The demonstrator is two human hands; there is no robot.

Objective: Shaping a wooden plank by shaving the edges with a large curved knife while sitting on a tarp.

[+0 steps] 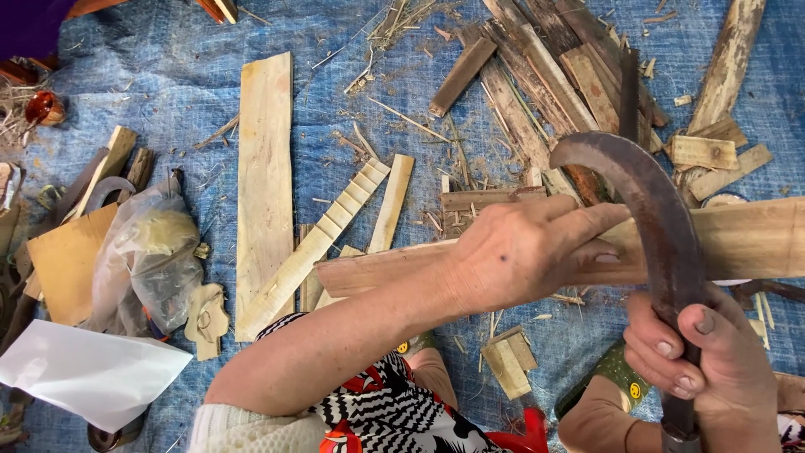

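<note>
Right hand, nearest, is closed around the handle of a rusty curved billhook; left hand is wrapped over a long wooden slat lying across the blue tarp. Judged good practice: fingers stay behind the blade. Offcuts lie toward the far edge.

A long, pale wooden slat lies level across the scene, its near face smooth, its left end rough and splintered, raised above the blue tarp. Across it stands a billhook: a dark, rust-brown curved blade, its hooked tip arching left over the slat, handle pointing down.
</note>
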